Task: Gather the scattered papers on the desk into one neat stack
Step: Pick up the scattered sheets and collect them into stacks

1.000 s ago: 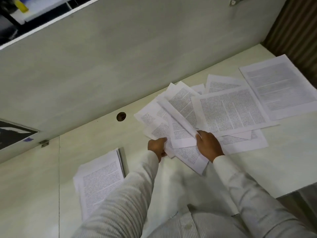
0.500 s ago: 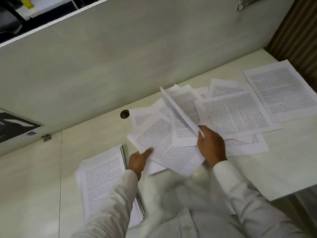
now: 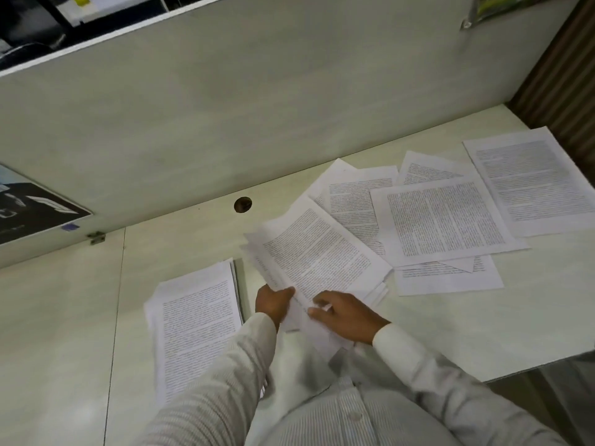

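Observation:
A loose bundle of printed sheets [image 3: 317, 255] lies tilted at the desk's middle. My left hand [image 3: 273, 302] grips its near left corner, thumb on top. My right hand [image 3: 346, 312] rests on the bundle's near edge with fingers spread over the paper. To the left sits a thicker stack of papers [image 3: 196, 320], partly hidden by my left sleeve. Scattered sheets [image 3: 441, 217] overlap on the right, and a single page [image 3: 531, 178] lies farthest right.
The pale desk [image 3: 180, 246] meets a partition wall [image 3: 257, 107] behind. A round cable hole [image 3: 242, 204] sits near the back edge. A dark picture [image 3: 29, 207] leans on the left. The desk's front edge [image 3: 541, 368] drops off at the right.
Both hands pulled several sheets out of the scattered pile toward the left and near edge. The right hand let go of the raised sheet and now lies on the gathered bundle.

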`<act>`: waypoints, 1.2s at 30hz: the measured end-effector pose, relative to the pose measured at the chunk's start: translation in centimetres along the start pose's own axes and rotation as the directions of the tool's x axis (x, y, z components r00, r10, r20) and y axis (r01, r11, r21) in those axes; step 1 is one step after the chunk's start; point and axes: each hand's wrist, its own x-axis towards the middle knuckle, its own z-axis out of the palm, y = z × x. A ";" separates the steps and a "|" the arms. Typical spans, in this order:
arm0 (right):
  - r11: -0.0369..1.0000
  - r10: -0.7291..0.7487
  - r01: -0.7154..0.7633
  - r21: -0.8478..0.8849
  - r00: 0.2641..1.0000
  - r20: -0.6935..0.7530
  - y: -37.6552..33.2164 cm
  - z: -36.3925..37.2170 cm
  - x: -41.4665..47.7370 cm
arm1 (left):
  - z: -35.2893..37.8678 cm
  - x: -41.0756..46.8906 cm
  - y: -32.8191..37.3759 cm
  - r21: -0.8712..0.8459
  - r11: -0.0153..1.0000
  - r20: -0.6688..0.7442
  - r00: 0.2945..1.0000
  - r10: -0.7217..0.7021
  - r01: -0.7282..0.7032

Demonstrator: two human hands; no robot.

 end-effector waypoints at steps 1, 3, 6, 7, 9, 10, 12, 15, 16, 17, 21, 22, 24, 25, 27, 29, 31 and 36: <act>1.000 -0.005 0.006 0.015 0.996 -0.089 0.2 -0.6 0.2 | -0.2 -0.2 0.2 0.004 1.000 -0.013 1.000 0.003 -0.003; 0.999 -0.025 0.014 -0.044 0.960 -0.280 1.1 -1.9 0.6 | -1.0 -0.3 0.6 -0.002 1.000 -0.035 0.999 0.024 -0.024; 0.981 0.101 -0.161 -0.107 0.899 -0.426 2.7 -3.6 1.3 | -3.2 0.2 1.1 -0.017 0.997 -0.081 0.994 0.076 -0.078; 0.963 0.172 -0.244 -0.113 0.882 -0.439 3.3 -3.9 1.5 | -4.2 0.2 1.2 -0.022 0.996 -0.101 0.991 0.086 -0.089; 0.930 0.230 -0.332 -0.158 0.861 -0.454 4.0 -4.4 1.8 | -6.4 0.3 1.4 -0.064 0.993 -0.138 0.986 0.091 -0.101; 0.920 0.228 -0.344 -0.187 0.859 -0.458 4.2 -4.5 1.9 | -7.5 0.3 1.5 -0.094 0.989 -0.157 0.983 0.095 -0.111; 0.906 0.230 -0.358 -0.225 0.863 -0.449 4.2 -4.6 2.2 | -9.6 0.0 1.7 -0.134 0.982 -0.200 0.975 0.102 -0.130; 0.884 0.262 -0.395 -0.248 0.860 -0.437 3.7 -4.8 2.6 | -12.6 -0.7 2.3 -0.153 0.973 -0.247 0.960 0.134 -0.176; 0.880 0.277 -0.405 -0.249 0.862 -0.425 3.4 -5.0 2.7 | -13.5 -1.0 2.5 -0.168 0.965 -0.263 0.953 0.151 -0.199; 0.879 0.294 -0.413 -0.240 0.864 -0.408 3.1 -5.1 2.7 | -14.3 -1.2 2.6 -0.177 0.960 -0.266 0.949 0.167 -0.219; 0.954 0.242 -0.289 -0.081 0.900 -0.362 0.0 -5.0 2.7 | -16.6 -2.2 3.1 -0.205 0.935 -0.218 0.945 0.244 -0.289; 0.981 0.176 -0.193 -0.013 0.916 -0.360 -1.2 -4.9 2.6 | -16.9 -2.5 3.3 -0.199 0.934 -0.192 0.946 0.262 -0.298; 0.988 0.060 -0.004 0.156 0.931 -0.359 -4.2 -5.0 2.5 | -17.1 -3.1 3.9 -0.171 0.931 -0.123 0.944 0.305 -0.323; 0.973 0.032 0.057 0.226 0.928 -0.370 -5.8 -5.1 2.4 | -17.2 -3.3 4.1 -0.160 0.929 -0.081 0.942 0.324 -0.334; 0.947 0.011 0.124 0.295 0.909 -0.416 -8.3 -5.6 2.4 | -17.1 -3.6 4.6 -0.149 0.925 -0.001 0.935 0.354 -0.350; 0.938 0.005 0.157 0.309 0.884 -0.467 -10.0 -6.0 2.5 | -17.0 -3.7 5.1 -0.163 0.914 0.060 0.921 0.384 -0.371; 0.940 0.015 0.161 0.300 0.861 -0.509 -10.7 -6.3 2.4 | -17.0 -3.8 5.4 -0.184 0.909 0.085 0.915 0.394 -0.375; 0.971 0.040 0.081 0.224 0.872 -0.488 -10.8 -7.4 1.6 | -17.2 -3.7 5.0 -0.308 0.889 0.123 0.912 0.392 -0.340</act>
